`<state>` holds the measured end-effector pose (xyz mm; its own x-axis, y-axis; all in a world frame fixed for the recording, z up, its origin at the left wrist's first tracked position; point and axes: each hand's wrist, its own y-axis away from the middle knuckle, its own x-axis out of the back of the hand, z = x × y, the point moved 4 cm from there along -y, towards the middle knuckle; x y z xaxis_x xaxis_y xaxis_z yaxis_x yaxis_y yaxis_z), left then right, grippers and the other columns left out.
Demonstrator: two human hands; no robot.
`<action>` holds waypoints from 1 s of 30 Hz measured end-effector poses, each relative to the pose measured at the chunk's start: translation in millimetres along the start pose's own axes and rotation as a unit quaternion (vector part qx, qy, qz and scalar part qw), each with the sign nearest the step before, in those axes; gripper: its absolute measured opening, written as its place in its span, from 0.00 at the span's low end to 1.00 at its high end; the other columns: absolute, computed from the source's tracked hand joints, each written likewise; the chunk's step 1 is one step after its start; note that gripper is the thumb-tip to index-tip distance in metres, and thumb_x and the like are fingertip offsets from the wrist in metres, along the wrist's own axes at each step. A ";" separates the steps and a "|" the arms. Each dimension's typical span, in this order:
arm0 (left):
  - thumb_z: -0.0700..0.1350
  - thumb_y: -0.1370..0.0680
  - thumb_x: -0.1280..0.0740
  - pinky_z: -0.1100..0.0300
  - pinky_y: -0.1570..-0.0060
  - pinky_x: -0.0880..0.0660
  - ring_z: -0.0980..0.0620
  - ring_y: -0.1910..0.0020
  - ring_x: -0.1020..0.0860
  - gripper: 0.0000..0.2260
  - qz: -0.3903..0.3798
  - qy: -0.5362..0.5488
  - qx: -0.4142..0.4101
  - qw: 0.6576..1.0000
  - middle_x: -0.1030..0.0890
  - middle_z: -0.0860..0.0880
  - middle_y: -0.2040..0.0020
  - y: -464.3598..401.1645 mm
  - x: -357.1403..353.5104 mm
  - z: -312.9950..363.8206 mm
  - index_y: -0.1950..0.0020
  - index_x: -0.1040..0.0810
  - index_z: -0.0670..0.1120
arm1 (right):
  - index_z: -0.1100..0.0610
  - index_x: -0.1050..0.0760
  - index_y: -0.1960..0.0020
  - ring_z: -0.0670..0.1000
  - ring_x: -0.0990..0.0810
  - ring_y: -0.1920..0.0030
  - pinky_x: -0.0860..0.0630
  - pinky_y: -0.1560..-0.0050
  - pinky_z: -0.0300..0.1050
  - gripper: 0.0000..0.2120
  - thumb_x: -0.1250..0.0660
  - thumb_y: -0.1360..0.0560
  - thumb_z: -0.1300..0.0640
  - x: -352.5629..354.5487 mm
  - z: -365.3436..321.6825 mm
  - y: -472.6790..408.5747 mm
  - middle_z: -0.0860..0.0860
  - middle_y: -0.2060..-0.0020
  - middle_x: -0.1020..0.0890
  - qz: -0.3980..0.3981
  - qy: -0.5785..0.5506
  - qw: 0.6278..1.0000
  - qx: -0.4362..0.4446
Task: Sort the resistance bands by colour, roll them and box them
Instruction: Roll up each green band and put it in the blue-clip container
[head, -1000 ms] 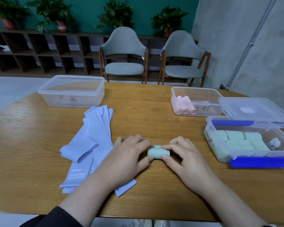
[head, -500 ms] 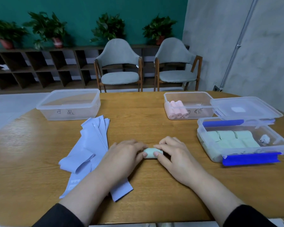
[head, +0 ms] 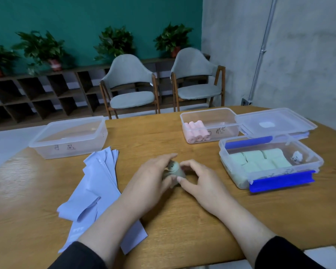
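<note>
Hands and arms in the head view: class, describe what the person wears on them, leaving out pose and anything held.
Both forearms are bare, with black sleeves pushed up towards the elbows. The left hand and right hand are bare: no gloves, and no rings, watch or bracelet show. No markings show on the sleeves.

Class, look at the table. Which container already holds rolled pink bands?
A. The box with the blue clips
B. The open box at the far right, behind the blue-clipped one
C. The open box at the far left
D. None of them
B: the pink rolls lie at the left end of the open clear box behind the blue-clipped box, which holds green rolls.
</note>
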<state>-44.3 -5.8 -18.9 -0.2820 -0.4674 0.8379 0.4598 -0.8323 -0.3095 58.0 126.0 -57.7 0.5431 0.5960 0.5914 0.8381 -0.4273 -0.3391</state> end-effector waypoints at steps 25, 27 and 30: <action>0.47 0.20 0.30 0.61 0.42 0.26 0.63 0.48 0.20 0.07 -0.012 0.139 0.149 0.979 0.15 0.61 0.50 13.7 -12.1 -17.1 0.44 0.16 0.55 | 0.44 0.21 0.40 0.40 0.23 0.41 0.27 0.37 0.43 0.14 0.29 0.24 0.54 0.5 1.4 0.9 0.37 0.46 0.19 -0.045 -0.056 0.997 -0.026; 0.47 0.20 0.30 0.58 0.43 0.25 0.63 0.50 0.19 0.05 -0.011 0.163 0.161 0.973 0.15 0.60 0.51 12.9 -12.4 -16.6 0.47 0.15 0.55 | 0.44 0.23 0.37 0.38 0.21 0.41 0.27 0.36 0.43 0.17 0.28 0.24 0.55 0.9 2.7 1.4 0.37 0.46 0.17 -0.049 -0.086 0.994 -0.047; 0.47 0.20 0.29 0.57 0.42 0.24 0.60 0.50 0.19 0.04 -0.002 0.202 0.168 0.965 0.15 0.58 0.52 11.8 -11.6 -14.5 0.48 0.16 0.55 | 0.45 0.22 0.40 0.38 0.19 0.45 0.26 0.40 0.41 0.15 0.28 0.24 0.58 5.0 5.0 1.8 0.38 0.48 0.15 -0.050 -0.144 0.985 -0.079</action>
<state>-47.9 -14.5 -38.8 -0.5589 -0.5984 0.5741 0.6857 -0.7228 -0.0858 62.5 131.6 -58.9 0.4685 0.7993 0.3762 0.8825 -0.4432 -0.1573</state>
